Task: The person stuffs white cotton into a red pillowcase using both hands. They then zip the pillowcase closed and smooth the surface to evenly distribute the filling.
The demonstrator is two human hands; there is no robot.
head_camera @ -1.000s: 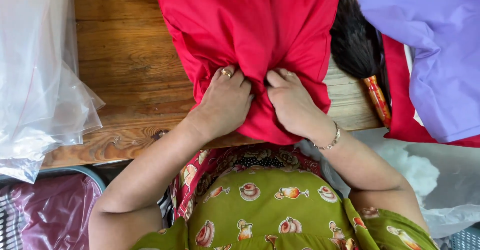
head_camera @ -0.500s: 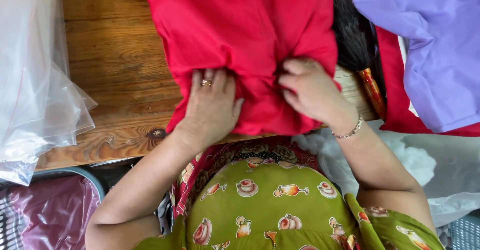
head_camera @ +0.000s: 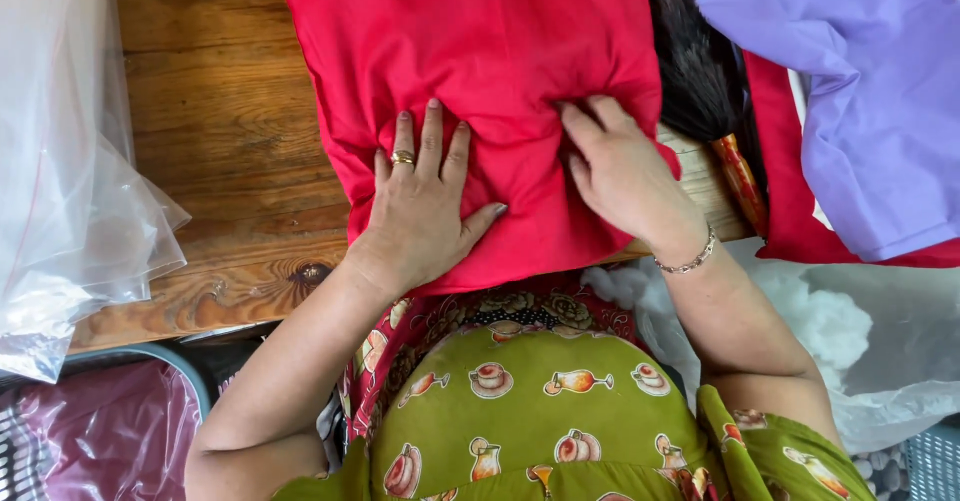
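Pressing flat on the red cushion, the left hand is spread wide with fingers splayed, pinning it at the near edge of the wooden surface. The right hand is laid beside it, fingers curled loosely into the fabric, gripping nothing firmly, so the filling is kept compressed.

Knotty wooden tabletop in daylight, clear plastic sheeting at its left edge

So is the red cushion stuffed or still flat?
Stuffed: the red cushion bulges plump on the wooden table, creasing under both pressing hands.
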